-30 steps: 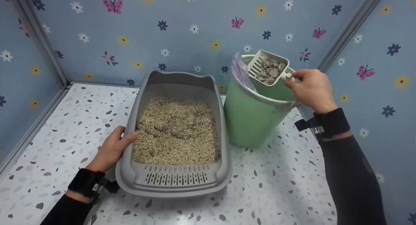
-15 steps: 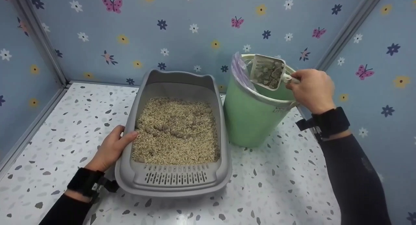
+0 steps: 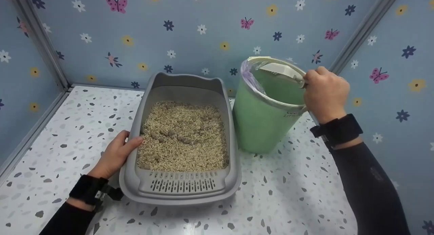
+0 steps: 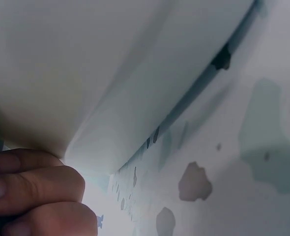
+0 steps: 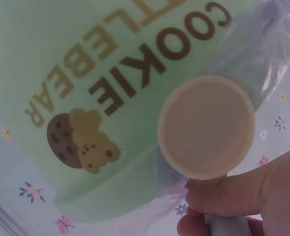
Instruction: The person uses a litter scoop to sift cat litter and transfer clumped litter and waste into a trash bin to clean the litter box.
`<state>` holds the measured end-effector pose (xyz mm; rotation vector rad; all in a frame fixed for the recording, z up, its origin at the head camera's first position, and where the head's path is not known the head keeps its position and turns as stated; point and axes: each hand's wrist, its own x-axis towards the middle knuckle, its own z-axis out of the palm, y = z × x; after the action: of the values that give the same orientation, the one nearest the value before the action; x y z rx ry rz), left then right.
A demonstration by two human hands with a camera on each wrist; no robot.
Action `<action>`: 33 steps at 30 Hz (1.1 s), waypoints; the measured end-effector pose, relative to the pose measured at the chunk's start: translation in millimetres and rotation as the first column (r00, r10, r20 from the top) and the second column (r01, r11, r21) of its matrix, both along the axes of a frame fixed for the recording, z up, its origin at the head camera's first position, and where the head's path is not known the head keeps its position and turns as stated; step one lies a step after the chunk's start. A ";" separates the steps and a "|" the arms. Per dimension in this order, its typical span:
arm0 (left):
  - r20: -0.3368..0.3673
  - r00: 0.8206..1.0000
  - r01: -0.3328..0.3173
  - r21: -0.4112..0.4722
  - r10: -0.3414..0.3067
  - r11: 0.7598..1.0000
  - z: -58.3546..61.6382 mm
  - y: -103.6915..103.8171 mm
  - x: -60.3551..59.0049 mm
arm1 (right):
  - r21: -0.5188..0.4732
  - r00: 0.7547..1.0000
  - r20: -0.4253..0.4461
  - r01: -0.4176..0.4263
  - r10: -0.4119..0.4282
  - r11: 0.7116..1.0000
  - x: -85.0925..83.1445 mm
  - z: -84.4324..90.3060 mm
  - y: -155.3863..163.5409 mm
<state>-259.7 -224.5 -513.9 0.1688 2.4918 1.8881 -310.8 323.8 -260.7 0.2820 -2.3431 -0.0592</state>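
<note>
A grey litter tray (image 3: 234,174) filled with beige litter (image 3: 184,140) and several darker clumps sits in the middle of the speckled surface. My left hand (image 3: 117,153) grips its left rim, thumb over the edge; in the left wrist view my left hand's fingers (image 4: 34,194) curl under the tray's rim (image 4: 110,88). My right hand (image 3: 325,92) grips the handle of a white slotted scoop (image 3: 279,70), now turned over above the mouth of a green bin (image 3: 264,123) lined with a clear bag (image 3: 251,77). The right wrist view shows the green bin (image 5: 71,88) with "COOKIE BEAR" printed and my right hand's fingers (image 5: 233,194).
Blue walls with flowers and butterflies close in the back and both sides. The white speckled tabletop (image 3: 295,194) stretches in front of the tray and bin, and to the left (image 3: 67,126).
My right hand has rolled the scoop over above the bin. The clumps that lay in it are gone from view. My left hand and the tray stayed put.
</note>
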 end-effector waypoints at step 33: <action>0.000 1.000 0.000 -0.013 0.000 1.000 0.2 -0.3 -0.7 | -0.032 0.948 0.033 -0.316 0.318 0.948 58.7 18.6 -84.2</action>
<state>-260.4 -224.9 -513.7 0.1693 2.5037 1.8713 -252.1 239.6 -242.0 0.6480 -2.3046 0.1355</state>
